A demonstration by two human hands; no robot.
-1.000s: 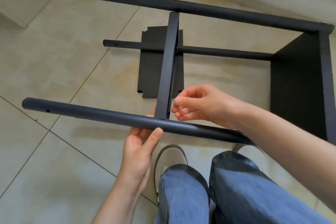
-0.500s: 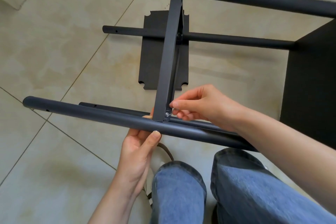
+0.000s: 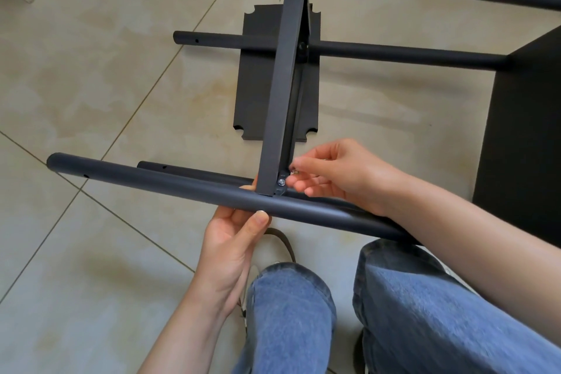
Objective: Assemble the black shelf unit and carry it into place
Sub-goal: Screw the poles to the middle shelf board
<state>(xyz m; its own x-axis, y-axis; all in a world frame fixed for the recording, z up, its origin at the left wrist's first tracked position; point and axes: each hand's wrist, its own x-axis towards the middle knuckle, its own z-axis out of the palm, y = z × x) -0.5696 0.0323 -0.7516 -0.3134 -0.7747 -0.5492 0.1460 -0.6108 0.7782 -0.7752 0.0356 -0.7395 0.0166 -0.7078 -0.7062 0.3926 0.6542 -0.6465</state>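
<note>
No readable text, label, brand, number or sign shows anywhere.

The round black metal tubes (image 3: 170, 188) have a smooth, satin-matt coating with a soft sheen. The flat black metal crossbar (image 3: 280, 85) looks equally matt. A small silver screw (image 3: 281, 182) gleams, bare metal. The flat black panel (image 3: 258, 79) is dull. The beige floor tiles (image 3: 91, 70) are smooth and mottled; the blue denim jeans (image 3: 425, 313) are woven cloth.
</note>
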